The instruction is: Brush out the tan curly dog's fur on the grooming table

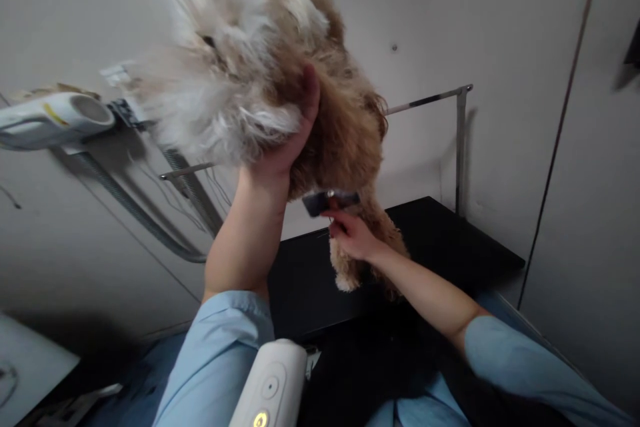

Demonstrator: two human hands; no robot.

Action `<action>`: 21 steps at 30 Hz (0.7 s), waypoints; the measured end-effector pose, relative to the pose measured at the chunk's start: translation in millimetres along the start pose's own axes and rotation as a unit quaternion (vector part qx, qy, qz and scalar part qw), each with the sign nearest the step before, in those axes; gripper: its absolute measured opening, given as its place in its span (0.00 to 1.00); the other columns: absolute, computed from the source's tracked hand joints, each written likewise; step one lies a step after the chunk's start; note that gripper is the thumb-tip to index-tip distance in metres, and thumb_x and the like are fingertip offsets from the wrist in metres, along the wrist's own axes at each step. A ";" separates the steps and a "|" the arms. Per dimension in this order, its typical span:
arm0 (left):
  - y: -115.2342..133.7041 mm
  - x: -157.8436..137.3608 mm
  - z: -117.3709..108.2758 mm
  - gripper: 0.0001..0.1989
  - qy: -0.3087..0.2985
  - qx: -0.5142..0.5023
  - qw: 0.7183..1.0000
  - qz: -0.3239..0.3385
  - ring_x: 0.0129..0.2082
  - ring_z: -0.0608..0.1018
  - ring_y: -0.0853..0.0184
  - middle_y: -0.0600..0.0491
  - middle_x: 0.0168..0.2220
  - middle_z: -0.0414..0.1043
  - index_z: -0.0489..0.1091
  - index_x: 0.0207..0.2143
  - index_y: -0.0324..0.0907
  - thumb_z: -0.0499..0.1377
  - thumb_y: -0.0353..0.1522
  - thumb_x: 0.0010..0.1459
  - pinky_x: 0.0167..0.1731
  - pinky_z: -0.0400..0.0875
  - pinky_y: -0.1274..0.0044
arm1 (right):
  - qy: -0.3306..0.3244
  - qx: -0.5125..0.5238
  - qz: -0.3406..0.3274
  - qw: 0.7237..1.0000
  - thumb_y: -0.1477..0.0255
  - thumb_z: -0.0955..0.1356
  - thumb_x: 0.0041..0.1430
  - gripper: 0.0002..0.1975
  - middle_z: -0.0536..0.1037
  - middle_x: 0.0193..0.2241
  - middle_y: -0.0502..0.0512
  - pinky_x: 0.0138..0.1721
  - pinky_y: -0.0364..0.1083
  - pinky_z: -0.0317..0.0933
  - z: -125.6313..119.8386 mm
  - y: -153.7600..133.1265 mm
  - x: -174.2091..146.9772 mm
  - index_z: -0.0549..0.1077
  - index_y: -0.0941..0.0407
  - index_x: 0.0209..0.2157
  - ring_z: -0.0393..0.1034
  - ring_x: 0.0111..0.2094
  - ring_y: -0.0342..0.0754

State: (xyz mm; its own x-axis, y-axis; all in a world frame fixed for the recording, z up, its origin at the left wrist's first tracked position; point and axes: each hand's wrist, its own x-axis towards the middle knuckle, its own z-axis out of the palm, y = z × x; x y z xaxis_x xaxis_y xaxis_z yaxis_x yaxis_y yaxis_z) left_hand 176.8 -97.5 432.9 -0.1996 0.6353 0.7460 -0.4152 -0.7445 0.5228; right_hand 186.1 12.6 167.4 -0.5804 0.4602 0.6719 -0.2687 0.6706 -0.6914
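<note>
The left hand point(294, 141) reaches up, curved, holding the dog point(345, 147) under its head. The right hand point(354, 236) pinches a brush point(315, 205), which lies sideways, nearly level.

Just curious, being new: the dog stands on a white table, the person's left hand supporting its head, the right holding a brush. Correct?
No: the head view shows a black table. The dog stands on it, left hand supporting its head, right hand holding a brush.
</note>
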 end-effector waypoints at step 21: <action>-25.5 49.0 -41.1 0.26 0.030 0.037 0.999 -0.006 0.65 0.66 0.76 0.59 0.50 0.79 0.66 0.37 0.47 0.31 0.42 0.73 0.59 0.70 0.80 | -0.088 -0.047 0.051 0.994 0.77 0.64 0.61 0.20 0.80 0.28 0.49 0.41 0.45 0.69 -11.4 20.9 35.1 0.75 0.52 0.52 0.76 0.31 0.45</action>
State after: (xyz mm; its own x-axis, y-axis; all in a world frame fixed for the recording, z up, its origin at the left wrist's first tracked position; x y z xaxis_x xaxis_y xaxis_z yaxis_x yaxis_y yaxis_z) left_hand 141.1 -38.9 439.1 -0.2491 0.6533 0.7150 -0.3510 -0.7489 0.5620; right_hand 168.9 49.4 179.6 -0.7291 0.4251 0.5364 -0.1335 0.6803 -0.7207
